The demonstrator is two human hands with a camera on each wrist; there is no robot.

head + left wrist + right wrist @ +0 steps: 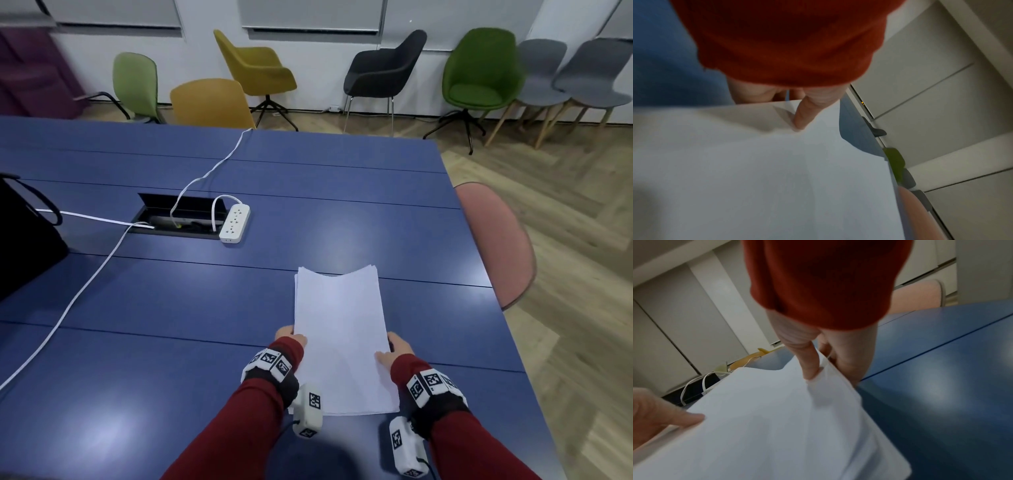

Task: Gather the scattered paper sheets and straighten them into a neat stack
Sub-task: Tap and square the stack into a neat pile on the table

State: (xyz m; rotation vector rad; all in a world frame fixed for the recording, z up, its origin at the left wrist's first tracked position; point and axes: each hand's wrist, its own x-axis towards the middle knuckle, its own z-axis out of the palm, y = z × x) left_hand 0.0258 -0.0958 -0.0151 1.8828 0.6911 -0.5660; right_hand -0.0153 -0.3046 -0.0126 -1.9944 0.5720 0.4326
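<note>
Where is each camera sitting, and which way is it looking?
Head: on the person's head, looking forward and down at the blue table, paper stack, left hand, right hand and red sleeves.
Left wrist: on the left wrist, looking along the hand; a red cuff and the thumb pressed on the paper show.
Right wrist: on the right wrist, looking along the hand; cuff, thumb, and the other hand's fingers show.
Shared: all three see the paper stack and table.
</note>
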